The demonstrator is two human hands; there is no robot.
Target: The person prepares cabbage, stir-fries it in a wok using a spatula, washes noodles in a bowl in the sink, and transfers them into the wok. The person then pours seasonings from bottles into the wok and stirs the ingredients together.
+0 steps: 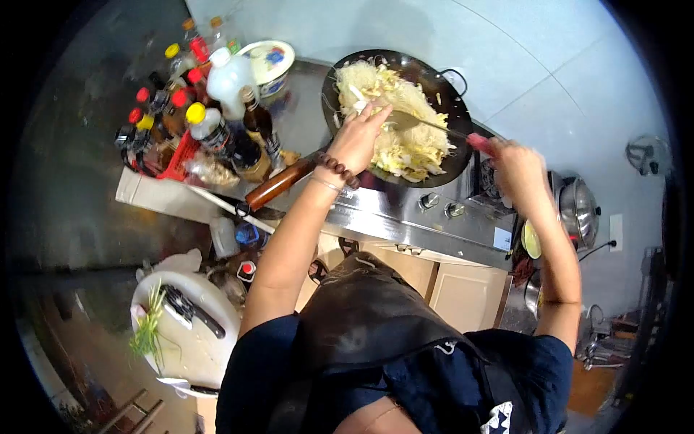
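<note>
A black wok (457, 119) full of pale noodles (405, 94) and chopped cabbage (412, 170) sits on the stove. My right hand (517, 170) is wrapped round the red handle of a metal cooking spoon (444, 130), whose head lies over the noodles. Over the wok's left side, my left hand (358, 137) has its fingers drawn together right at the spoon's head. A white piece shows by those fingertips, and I cannot tell what they hold. The wok's wooden handle (278, 186) points down-left beneath my left wrist.
Sauce bottles (210, 134) crowd the counter at left, beside a lidded floral bowl (271, 61). Stove knobs (454, 210) line the front panel. Lower left, a round white board (195, 354) carries a black-handled knife (191, 311) and green onions (150, 325). Pots (578, 206) stand at right.
</note>
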